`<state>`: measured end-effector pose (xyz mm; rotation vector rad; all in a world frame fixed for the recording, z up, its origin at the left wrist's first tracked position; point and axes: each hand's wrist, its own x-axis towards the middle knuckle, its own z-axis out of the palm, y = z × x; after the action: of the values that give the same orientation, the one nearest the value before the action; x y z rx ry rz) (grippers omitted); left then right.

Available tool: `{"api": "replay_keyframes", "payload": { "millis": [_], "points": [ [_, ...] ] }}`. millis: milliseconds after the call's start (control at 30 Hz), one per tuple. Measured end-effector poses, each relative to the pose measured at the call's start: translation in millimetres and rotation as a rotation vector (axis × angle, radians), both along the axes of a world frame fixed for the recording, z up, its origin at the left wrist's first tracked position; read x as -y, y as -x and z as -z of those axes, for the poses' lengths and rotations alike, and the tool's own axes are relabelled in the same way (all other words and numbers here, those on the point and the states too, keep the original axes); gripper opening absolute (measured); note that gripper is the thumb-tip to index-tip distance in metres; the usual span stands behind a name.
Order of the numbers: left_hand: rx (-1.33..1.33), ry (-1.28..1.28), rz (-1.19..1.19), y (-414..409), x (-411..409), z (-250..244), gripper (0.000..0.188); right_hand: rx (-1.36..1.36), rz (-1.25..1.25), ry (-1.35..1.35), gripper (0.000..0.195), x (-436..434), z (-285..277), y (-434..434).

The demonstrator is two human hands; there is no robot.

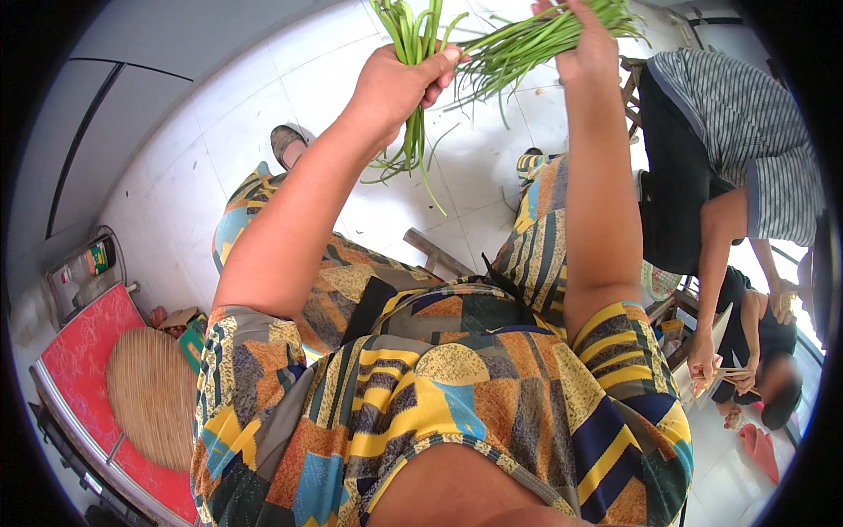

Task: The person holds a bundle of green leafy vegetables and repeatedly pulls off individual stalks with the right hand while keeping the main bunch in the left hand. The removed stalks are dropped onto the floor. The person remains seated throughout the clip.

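Note:
My left hand [398,82] is closed around a bunch of long green vegetable stems [409,29]. The thick ends stick up above the fist, and thin tips hang below it over the floor. A second bunch of green stems [527,49] lies crosswise in my right hand [589,56] at the top of the view. Its left part reaches close to my left thumb; whether the thumb pinches any of it, I cannot tell. The fingers of my right hand are partly hidden by the stems and cut by the picture's edge.
Pale floor tiles [316,85] lie below, with scraps scattered about. A wooden stool [438,253] stands between my legs. On the left, a round slatted mat [151,395] rests on a red tabletop [85,342] near a plastic bottle [79,273]. Two people [731,125] are at the right, one holding chopsticks [731,373].

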<state>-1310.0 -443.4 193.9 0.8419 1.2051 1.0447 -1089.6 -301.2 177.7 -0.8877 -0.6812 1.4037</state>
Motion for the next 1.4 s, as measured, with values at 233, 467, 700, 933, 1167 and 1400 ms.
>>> {"api": "replay_keyframes", "payload": {
  "millis": [233,467,700,933,1167,1400],
  "points": [
    [0.024,0.014,-0.025,-16.6,-18.6,63.1,0.027,-0.255,0.164,-0.015,0.014,-109.5,109.8,-204.8],
    [-0.003,0.045,-0.058,11.1,-57.5,60.0,0.029,0.264,0.162,0.106,0.020,-87.6,56.7,-80.1],
    [0.028,0.053,0.071,43.4,-45.4,72.3,0.027,0.464,-0.403,0.142,0.021,11.4,64.9,86.9],
    [-0.013,0.091,0.076,25.3,-47.5,84.7,0.026,0.331,-0.549,0.060,0.014,17.1,74.6,80.3],
    [-0.013,0.042,0.068,7.9,-76.1,90.3,0.027,0.205,-0.336,0.182,0.016,-30.1,75.4,49.5],
    [-0.084,0.096,0.106,1.1,-92.1,65.8,0.028,0.267,-0.486,0.171,0.016,-30.2,52.9,52.7]
  ]
}}
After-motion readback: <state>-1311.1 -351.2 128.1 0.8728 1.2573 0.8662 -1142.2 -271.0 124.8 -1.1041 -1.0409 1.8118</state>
